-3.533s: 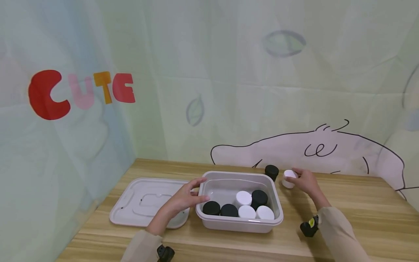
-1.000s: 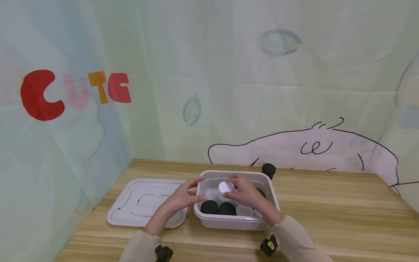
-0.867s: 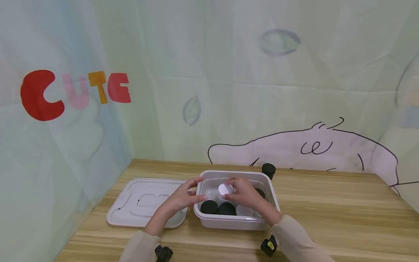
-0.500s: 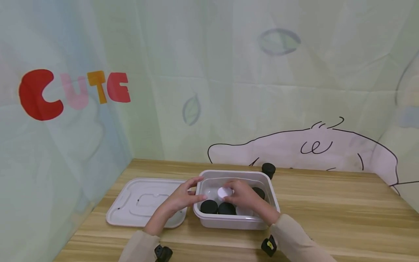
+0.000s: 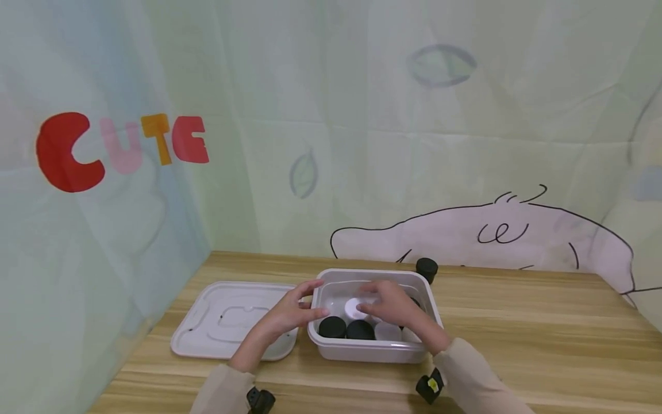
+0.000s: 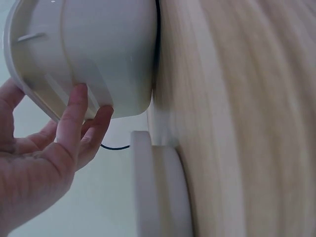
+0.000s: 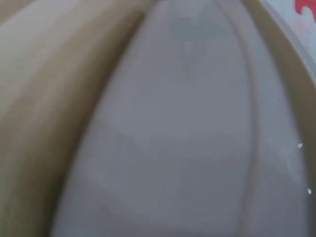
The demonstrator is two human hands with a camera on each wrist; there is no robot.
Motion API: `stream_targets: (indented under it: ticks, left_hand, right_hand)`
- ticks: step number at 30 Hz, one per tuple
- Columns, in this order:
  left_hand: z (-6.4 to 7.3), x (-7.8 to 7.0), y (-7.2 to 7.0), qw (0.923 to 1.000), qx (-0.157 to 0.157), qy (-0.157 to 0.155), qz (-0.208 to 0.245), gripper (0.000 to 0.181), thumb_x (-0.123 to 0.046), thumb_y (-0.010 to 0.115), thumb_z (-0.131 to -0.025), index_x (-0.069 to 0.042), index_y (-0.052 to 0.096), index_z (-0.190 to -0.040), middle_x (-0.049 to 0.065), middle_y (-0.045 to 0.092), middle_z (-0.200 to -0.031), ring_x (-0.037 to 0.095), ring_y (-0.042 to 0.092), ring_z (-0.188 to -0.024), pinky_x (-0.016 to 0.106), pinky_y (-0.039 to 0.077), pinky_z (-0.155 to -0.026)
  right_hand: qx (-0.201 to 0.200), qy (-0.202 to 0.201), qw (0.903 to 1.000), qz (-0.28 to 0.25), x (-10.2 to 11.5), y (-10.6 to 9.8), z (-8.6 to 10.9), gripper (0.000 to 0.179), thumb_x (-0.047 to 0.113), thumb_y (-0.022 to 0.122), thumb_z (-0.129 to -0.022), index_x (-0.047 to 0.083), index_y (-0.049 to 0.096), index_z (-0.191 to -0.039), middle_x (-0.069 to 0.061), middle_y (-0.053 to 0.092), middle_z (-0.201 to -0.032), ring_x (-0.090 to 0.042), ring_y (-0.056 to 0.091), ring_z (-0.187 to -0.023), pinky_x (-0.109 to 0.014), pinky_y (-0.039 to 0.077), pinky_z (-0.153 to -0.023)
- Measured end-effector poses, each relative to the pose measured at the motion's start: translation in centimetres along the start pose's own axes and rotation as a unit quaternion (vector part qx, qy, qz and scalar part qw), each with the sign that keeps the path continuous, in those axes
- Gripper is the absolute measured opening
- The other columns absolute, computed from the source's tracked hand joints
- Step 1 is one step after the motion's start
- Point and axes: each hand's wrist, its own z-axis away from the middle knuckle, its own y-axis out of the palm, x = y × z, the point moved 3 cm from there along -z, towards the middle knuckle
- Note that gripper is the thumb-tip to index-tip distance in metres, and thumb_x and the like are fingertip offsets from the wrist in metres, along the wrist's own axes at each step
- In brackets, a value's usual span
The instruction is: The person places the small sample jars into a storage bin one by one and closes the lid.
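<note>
A white plastic box (image 5: 372, 352) stands uncovered on the table. My left hand (image 5: 287, 313) holds its left rim; in the left wrist view, fingers (image 6: 74, 116) press against the outer wall. Inside the box, my right hand (image 5: 395, 305) hovers over a small white jar (image 5: 353, 309), fingers spread apart and thumb overlapping the jar's edge. Along the front wall sit two black jars (image 5: 360, 329) and a white jar (image 5: 388, 332). My right hand and forearm partly hide the jars on the right. The right wrist view shows only the box's outer wall (image 7: 182, 123).
The box's lid (image 5: 193, 330) lies flat on the wooden table (image 5: 543, 339) to the left. One black jar (image 5: 426, 267) stands behind the box's back right corner. A printed curtain (image 5: 362, 144) hangs right behind the table.
My right hand took the white jar from the table right of the box, carried it inside, lowered it beside the black jars and loosened its fingers. The left hand stayed on the rim.
</note>
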Motion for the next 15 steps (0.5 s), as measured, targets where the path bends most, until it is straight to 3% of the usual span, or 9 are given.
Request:
stream_targets:
  ticks: [3,15]
  left_hand:
    - [-0.1,0.0,0.3,1.0000,0.007,0.003,0.004,0.066,-0.015,0.069,-0.081,-0.002,0.035,-0.136,0.025,0.037,-0.137,0.043,0.046,-0.116,0.041,0.051,-0.077]
    - [-0.2,0.1,0.2,0.9999,-0.016,-0.002,-0.002,0.064,-0.013,0.070,-0.080,-0.003,0.039,-0.134,0.024,0.039,-0.136,0.044,0.047,-0.115,0.043,0.052,-0.076]
  right_hand:
    - [-0.031,0.018,0.9993,-0.013,-0.7,-1.5,0.5,0.037,0.017,0.066,-0.082,-0.001,0.061,-0.114,-0.016,0.061,-0.114,-0.031,0.056,-0.108,-0.046,0.045,-0.089]
    - [-0.119,0.044,0.9916,-0.025,-5.0,-8.0,2.3,0.044,0.015,0.063,-0.086,-0.006,0.052,-0.123,-0.026,0.052,-0.121,-0.040,0.051,-0.110,-0.052,0.041,-0.092]
